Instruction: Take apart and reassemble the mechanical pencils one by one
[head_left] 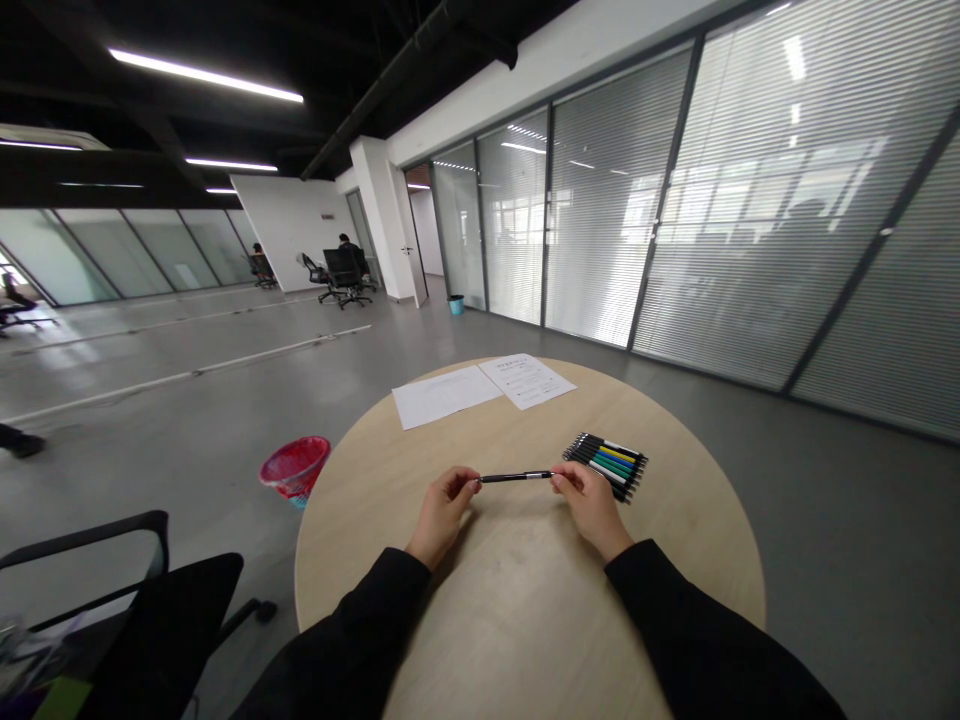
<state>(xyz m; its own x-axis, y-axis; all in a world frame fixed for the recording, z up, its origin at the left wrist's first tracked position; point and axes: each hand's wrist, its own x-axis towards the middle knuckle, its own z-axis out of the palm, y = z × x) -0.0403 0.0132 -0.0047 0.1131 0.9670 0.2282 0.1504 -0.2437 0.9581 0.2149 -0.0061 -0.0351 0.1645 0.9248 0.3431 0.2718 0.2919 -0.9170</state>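
Observation:
A black pen (516, 477) with a silver band lies level between my two hands, just over the round table. My left hand (445, 510) pinches its left end between thumb and fingertips. At the other end, the fingers of my right hand (592, 505) close on the tip, partly hiding it. Just behind my right hand a row of several pens (611, 462), with black, white, yellow, blue and green barrels, lies side by side on the tabletop.
Two printed sheets of paper, a left one (446, 396) and a right one (527, 380), lie at the far side of the round wooden table (517, 620). A red-lined bin (296, 465) stands left of it. A black chair (150, 620) is at the lower left.

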